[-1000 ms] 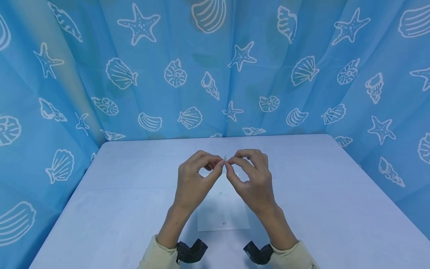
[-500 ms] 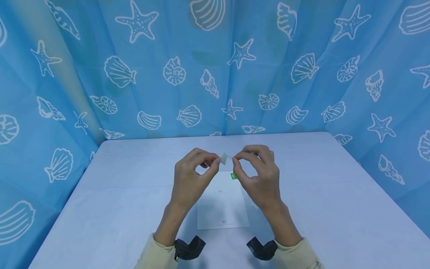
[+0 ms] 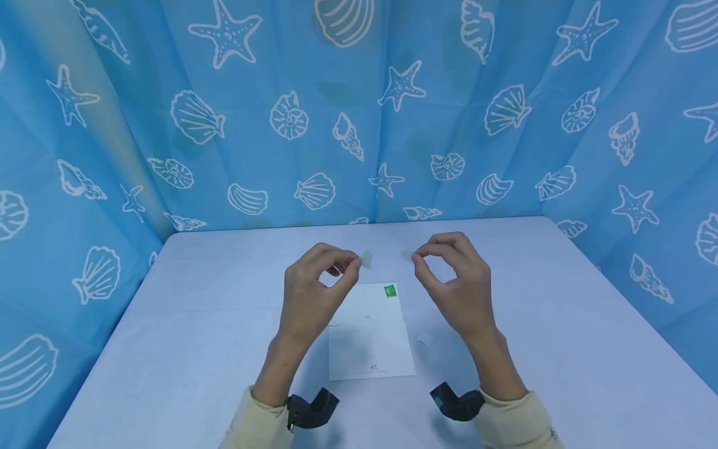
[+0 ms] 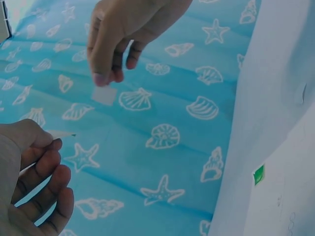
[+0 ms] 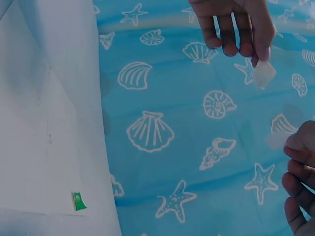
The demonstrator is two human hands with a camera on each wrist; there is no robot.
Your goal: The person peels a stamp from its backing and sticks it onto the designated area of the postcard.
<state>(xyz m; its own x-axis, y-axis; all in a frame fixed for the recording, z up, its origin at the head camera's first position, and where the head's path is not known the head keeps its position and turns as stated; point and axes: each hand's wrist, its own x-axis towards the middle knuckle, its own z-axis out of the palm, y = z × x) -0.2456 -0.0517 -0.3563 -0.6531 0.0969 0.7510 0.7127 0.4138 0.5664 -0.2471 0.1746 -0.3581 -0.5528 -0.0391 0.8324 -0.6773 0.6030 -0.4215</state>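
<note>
My left hand [image 3: 318,293] pinches a small pale square sticker [image 3: 366,259] between thumb and forefinger, above the far part of the table. The right wrist view shows its whitish face; the left wrist view shows it almost edge-on. To the right, my right hand [image 3: 457,287] pinches a thin, translucent piece of backing paper [image 4: 104,95], faint against the table in the head view. A gap separates the two hands. Below and between them lies a white paper sheet [image 3: 370,349] with small print and a green stamp [image 3: 390,290] at its far right corner.
A small whitish scrap [image 3: 424,338] lies on the white table [image 3: 224,349] just right of the paper sheet. Behind and beside the table hangs a blue curtain [image 3: 252,143] with white shells and starfish. A black camera mount sits on each wrist.
The hands, fingertips together at first, have drawn apart, the right one moving right. The sticker and backing paper are now separate, one in each hand. The green stamp has come into sight.
</note>
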